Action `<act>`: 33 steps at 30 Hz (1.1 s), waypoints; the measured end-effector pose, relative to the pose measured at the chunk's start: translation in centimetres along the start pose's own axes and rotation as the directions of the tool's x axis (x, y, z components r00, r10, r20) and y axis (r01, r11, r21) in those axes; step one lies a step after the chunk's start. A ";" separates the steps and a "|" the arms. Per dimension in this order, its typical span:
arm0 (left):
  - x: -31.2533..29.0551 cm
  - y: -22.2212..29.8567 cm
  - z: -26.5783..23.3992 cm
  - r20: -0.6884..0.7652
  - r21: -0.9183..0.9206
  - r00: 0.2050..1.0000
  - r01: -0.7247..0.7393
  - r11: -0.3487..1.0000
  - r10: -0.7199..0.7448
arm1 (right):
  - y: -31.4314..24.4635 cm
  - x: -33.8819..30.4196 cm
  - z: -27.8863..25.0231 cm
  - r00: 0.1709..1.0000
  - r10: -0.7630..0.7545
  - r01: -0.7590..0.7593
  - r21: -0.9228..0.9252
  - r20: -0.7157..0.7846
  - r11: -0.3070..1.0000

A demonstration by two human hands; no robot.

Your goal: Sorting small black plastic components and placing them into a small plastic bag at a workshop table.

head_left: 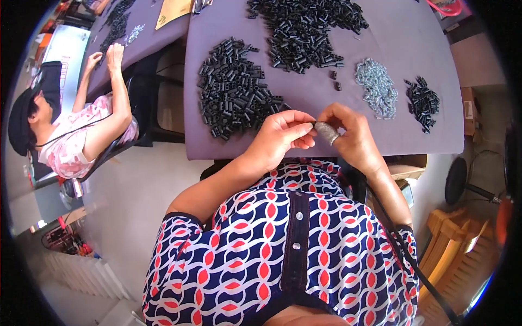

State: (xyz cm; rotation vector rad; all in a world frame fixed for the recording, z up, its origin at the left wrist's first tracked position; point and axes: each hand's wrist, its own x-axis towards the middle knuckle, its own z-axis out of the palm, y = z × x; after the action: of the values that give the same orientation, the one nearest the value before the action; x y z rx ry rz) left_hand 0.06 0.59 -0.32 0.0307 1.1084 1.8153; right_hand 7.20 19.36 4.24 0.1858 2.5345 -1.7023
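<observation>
At the table's near edge my left hand (pixel 283 135) and my right hand (pixel 350 133) meet, fingertips together. Between them shows a small black piece (pixel 314 125), mostly hidden; it resembles the black tubes in the piles. Thumb and forefinger of the left hand pinch it. Grey tape or a silvery cover wraps the right thumb, which presses at the piece's other side. Just beyond the left hand lies a pile of short black tubes (pixel 231 87). Right of the hands are a heap of small shiny clear or silvery parts (pixel 376 89) and a smaller heap of black parts (pixel 422 103).
A larger pile of black tubes (pixel 304 35) covers the far middle of the purple-grey table (pixel 435 49). Stray black pieces (pixel 336 85) lie before it. At left a co-worker (pixel 76 119) sits at another table. A yellow-orange plastic chair (pixel 451 255) stands at lower right.
</observation>
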 end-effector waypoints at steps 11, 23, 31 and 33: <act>-0.1 0.4 0.5 0.048 0.270 0.994 -0.104 0.957 0.094 | 0.6 -0.2 -0.9 0.999 0.029 -0.032 0.198 0.018 0.980; -1.5 1.9 -0.1 0.406 0.383 0.898 0.005 0.924 -0.172 | 1.8 -0.1 -1.0 0.855 -0.001 -0.374 0.617 0.519 0.692; -1.5 1.1 -1.0 0.282 0.343 0.958 -0.055 0.938 -0.047 | 1.2 -0.3 -0.3 0.921 0.083 -0.257 0.432 0.381 0.864; -1.2 1.5 -1.0 0.218 0.173 0.972 0.046 0.984 -0.084 | 1.0 0.3 -1.1 0.968 0.036 -0.132 0.377 0.250 0.917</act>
State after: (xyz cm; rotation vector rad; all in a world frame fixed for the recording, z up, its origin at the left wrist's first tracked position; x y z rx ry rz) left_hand -0.86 -1.16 0.68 0.2897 1.0829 1.6123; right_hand 7.07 20.74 3.66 0.1044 1.9688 -2.0408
